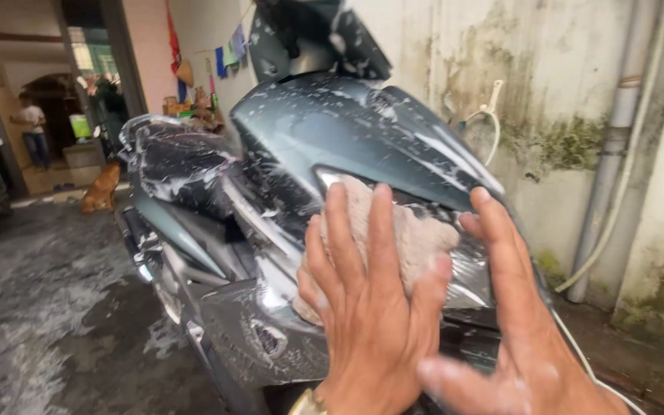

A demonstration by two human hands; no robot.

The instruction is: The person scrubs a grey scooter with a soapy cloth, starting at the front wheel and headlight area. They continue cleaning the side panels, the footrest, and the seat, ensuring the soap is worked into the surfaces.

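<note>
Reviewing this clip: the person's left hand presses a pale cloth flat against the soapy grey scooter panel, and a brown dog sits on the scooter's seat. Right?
Not quite. The dog is not on the seat; it sits on the wet ground in the background, left of the scooter. The head view shows it. The left hand does press the pale cloth to the soapy grey panel.

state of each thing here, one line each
left hand: fingers spread, pressing the cloth flat on the scooter
right hand: open, fingers on the scooter panel beside the cloth, soapy
cloth: beige, wet, bunched under the left hand
scooter: grey, wet, streaked with soap foam
ground: wet, foamy patches
wall: stained, moss patches
</note>
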